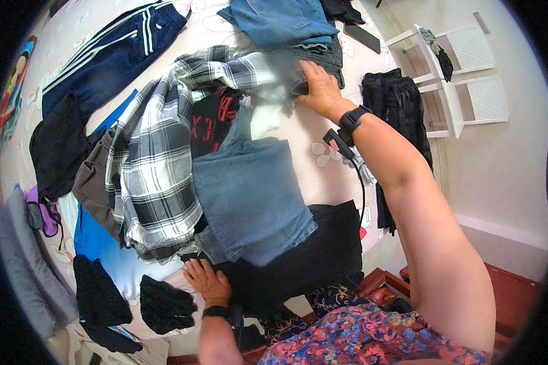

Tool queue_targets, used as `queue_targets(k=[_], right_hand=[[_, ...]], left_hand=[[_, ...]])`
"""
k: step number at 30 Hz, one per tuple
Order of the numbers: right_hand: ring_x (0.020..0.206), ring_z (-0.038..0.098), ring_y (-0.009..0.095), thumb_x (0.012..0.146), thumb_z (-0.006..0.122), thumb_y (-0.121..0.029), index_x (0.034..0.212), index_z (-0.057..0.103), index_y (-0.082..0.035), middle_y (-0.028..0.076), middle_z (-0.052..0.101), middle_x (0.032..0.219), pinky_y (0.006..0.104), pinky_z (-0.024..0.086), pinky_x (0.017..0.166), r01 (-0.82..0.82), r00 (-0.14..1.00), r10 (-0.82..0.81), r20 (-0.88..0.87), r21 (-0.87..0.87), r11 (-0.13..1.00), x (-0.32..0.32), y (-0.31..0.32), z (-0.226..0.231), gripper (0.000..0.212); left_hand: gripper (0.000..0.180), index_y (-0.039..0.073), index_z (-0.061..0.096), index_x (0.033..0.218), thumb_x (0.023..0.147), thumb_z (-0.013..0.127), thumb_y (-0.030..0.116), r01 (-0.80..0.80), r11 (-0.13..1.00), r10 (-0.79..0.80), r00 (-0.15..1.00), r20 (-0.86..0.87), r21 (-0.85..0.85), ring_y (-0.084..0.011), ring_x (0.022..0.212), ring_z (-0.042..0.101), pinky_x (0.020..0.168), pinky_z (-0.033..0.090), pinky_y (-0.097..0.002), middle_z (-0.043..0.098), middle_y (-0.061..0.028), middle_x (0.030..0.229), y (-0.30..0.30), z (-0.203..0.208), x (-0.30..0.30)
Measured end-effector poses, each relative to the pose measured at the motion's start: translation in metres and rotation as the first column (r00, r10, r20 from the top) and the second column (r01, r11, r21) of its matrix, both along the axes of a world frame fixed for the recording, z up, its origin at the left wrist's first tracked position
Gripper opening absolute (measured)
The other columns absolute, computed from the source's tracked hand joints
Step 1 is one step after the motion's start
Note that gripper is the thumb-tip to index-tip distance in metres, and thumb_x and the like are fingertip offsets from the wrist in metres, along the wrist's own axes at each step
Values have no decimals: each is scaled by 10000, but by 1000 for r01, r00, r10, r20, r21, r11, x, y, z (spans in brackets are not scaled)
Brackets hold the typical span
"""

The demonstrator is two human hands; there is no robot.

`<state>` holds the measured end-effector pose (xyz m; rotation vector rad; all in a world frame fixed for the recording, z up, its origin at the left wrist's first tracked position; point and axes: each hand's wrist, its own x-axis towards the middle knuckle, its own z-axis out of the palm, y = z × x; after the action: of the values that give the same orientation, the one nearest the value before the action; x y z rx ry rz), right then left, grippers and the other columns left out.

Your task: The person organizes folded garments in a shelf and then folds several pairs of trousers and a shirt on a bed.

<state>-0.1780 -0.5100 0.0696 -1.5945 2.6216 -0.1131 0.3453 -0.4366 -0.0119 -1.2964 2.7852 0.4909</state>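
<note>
In the head view, my right hand (pixel 319 91) reaches far across the bed, its fingers and thumb closed round the blurred end of a black-and-white plaid shirt (pixel 161 176). Dark grey jeans (pixel 330 61) lie just behind that hand. My left hand (pixel 208 281) rests low and near, its fingers apart at the left edge of a spread black garment (pixel 286 271). Faded blue jeans (pixel 249 194) lie folded over the black garment, beside the shirt. Between shirt and jeans shows a black cloth with red print (pixel 210 125).
Navy striped track pants (pixel 119 55) and blue jeans (pixel 280 21) lie at the far side. Black trousers (pixel 396 103) hang near the right edge, by a white rack (pixel 447 91). Small black garments (pixel 167 304) lie at the near left. A cable (pixel 362 188) hangs beside my right arm.
</note>
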Motion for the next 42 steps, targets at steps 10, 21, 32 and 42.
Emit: queue_targets(k=[10,21,32,42], right_hand=[[1143,440,344,660,635,-12,1231,391,-80,162,469,1225,384,396,929,-107,994,104,38,76,991,-38,-5,-22,625],[880,585,342,780,578,-103,1066,569,-51,197,612,961,352,452,796,107,936,-16,353,-240,965,-63,1,-10,291],[763,617,314,778,568,-97,915,599,-5,206,615,799,369,474,681,-99,987,121,109,-187,977,-5,-17,37,168],[787,580,180,728,699,-171,1017,577,10,95,615,893,294,482,718,447,0,-448,894,401,800,145,116,-14,362]], left_hand=[[488,-59,432,1154,757,488,220,8,1000,-9,1000,-16,-15,-446,1254,231,1031,121,-605,316,-283,1295,-2,-4,7],[532,-80,380,1213,770,485,194,1,999,-2,1000,17,42,-455,1280,183,1041,97,-588,268,-284,1343,-2,2,5],[521,-40,393,1243,799,447,226,-9,1000,8,999,-32,-23,-434,1274,221,1034,117,-582,322,-269,1321,-3,-1,1],[552,-5,376,1275,789,467,239,1,998,-3,999,-40,-56,-400,1293,206,1046,103,-558,286,-223,1369,-3,-7,-1]])
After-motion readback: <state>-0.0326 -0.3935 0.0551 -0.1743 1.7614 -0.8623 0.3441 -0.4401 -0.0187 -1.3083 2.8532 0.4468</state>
